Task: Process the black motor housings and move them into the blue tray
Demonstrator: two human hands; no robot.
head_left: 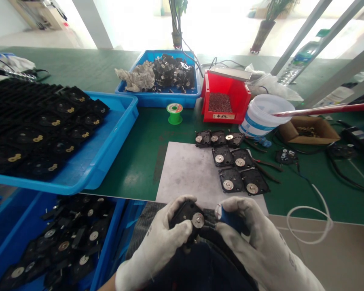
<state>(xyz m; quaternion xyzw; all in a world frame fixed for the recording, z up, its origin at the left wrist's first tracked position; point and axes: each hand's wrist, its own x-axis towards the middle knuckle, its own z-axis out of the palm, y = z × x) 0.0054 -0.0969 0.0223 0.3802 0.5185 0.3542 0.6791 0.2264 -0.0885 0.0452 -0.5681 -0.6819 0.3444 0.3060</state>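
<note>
My left hand point(157, 238), in a white glove, grips a black plastic housing point(186, 214) above my lap. Its thumb presses beside the silver disc point(198, 220) on the housing. Just right of it, my gloved right hand point(255, 234) is closed around a blue cylindrical thing with a whitish end point(230, 218); its kind does not show. The two held things are apart. Beyond my hands, several similar black housings with silver discs point(230, 161) lie in rows, partly on a white sheet point(185, 173).
A blue tray point(109, 157) of stacked black parts stands left, with a blue bin point(112, 242) of housings below. Behind are another blue tray point(157, 99), a green spool point(175, 115), a red bin point(209, 115) of small parts and a white bucket point(257, 117). Pliers point(268, 163) lie right.
</note>
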